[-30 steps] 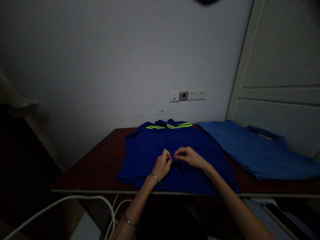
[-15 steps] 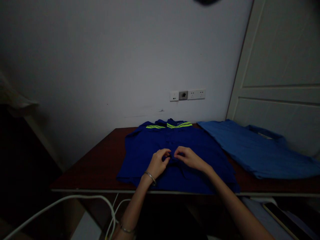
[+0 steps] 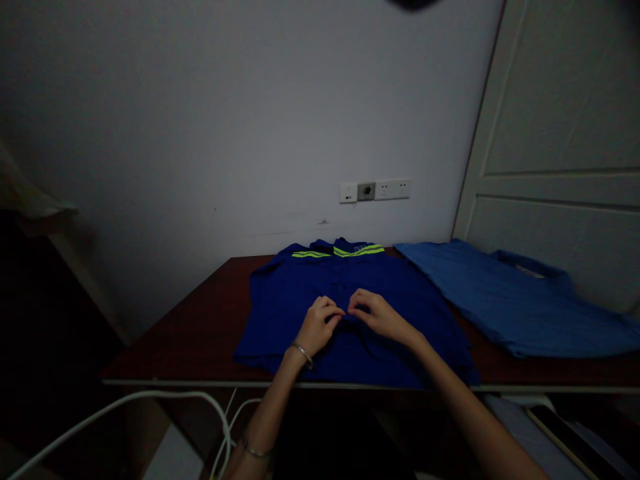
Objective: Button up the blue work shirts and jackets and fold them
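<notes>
A dark blue work jacket [image 3: 285,307] with yellow-green reflective strips across its chest lies spread on the table, collar toward the wall. Over the middle of its front, my left hand [image 3: 319,323] pinches the cloth at the front edge between thumb and fingers. Just to the right, my right hand [image 3: 377,313] is also pinched on the same front edge, its fingertips almost meeting the left ones. Whether a button sits between the fingers is too small and dark to make out.
A lighter blue garment [image 3: 480,293] lies on the right of the dark red table [image 3: 190,327]. Behind are a wall with sockets [image 3: 393,189] and a panelled door [image 3: 560,133]. A white cable [image 3: 150,393] loops below the table's front edge at the left.
My left thumb and fingers have closed together and moved slightly right, toward my right fingertips. My right hand has barely shifted. The jacket lies in the same place.
</notes>
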`<action>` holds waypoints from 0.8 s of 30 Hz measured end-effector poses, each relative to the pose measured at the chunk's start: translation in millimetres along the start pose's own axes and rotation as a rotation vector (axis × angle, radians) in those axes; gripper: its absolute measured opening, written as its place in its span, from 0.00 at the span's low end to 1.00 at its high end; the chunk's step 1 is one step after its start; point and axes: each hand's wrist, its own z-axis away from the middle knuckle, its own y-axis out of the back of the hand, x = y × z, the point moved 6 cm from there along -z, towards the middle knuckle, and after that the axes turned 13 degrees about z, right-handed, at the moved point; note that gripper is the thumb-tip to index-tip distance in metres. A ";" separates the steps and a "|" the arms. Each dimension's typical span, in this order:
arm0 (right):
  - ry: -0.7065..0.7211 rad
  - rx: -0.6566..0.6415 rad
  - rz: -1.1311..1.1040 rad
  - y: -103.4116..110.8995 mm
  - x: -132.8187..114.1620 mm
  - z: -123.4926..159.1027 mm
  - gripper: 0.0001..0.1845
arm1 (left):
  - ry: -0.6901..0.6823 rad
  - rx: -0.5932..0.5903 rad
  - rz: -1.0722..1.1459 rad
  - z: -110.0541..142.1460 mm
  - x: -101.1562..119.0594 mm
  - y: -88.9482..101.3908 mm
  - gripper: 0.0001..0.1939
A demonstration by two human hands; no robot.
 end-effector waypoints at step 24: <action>0.006 0.045 -0.032 2.0 -5.8 -1.0 0.05 | 0.178 0.051 0.238 -5.6 -23.5 -8.8 0.09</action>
